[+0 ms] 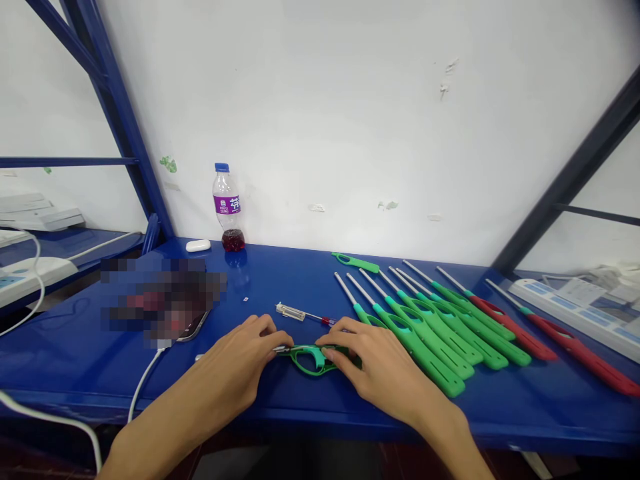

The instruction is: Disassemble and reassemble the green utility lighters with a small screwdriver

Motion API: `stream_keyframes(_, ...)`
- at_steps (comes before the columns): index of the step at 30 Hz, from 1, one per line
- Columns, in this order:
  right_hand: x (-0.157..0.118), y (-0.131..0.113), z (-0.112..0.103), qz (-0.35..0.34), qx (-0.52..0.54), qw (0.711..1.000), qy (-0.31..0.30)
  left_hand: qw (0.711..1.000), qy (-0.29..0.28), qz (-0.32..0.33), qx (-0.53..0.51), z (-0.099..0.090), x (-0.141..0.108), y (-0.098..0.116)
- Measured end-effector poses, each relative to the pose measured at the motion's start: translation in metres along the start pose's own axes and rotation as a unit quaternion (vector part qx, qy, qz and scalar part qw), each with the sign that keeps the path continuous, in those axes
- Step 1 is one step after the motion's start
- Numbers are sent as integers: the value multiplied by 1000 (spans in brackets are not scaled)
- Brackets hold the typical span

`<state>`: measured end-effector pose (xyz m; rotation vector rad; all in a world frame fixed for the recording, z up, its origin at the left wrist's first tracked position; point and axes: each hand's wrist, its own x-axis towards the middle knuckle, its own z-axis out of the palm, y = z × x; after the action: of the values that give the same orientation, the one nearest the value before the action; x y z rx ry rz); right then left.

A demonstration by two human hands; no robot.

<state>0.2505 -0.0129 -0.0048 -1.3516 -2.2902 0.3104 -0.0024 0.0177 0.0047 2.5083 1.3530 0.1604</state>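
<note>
A green long-nosed lighter (306, 369) lies along the front of the blue table, with a teal trigger in its handle loop. My left hand (250, 357) closes its fingertips on the lighter's metal nose end, much of which is hidden under the hand. On the handle side, the thumb and fingers of my right hand (367, 357) pinch the green body. Just beyond the hands lie a small clear plastic piece (290, 312) and a thin metal shaft with a dark red handle (328, 321), apparently a screwdriver, partly covered by my right hand.
Several green lighters (425, 340) and red lighters (575, 340) lie in a row at right. Behind them is a loose green handle shell (357, 263). A bottle (229, 210), a white case (198, 245) and a cabled phone (196, 327) are at left. A power strip (580, 313) sits far right.
</note>
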Motion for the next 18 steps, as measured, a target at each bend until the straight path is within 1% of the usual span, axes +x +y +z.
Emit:
stream_keyframes(3,0,1,0,-4,8,1000,-2,1000,1,3,3,-1,1,1)
stream_keyframes(6,-1,2,0,-6,14,1000,0,1000,3,20,18,3,2,-3)
stream_keyframes(13,-1,1,-1,-1,27,1000,-2,994,65,72,44,21,4,-20)
stream_keyframes(18,-1,1,1,-4,14,1000,-1,994,66,70,43,20,3,-17)
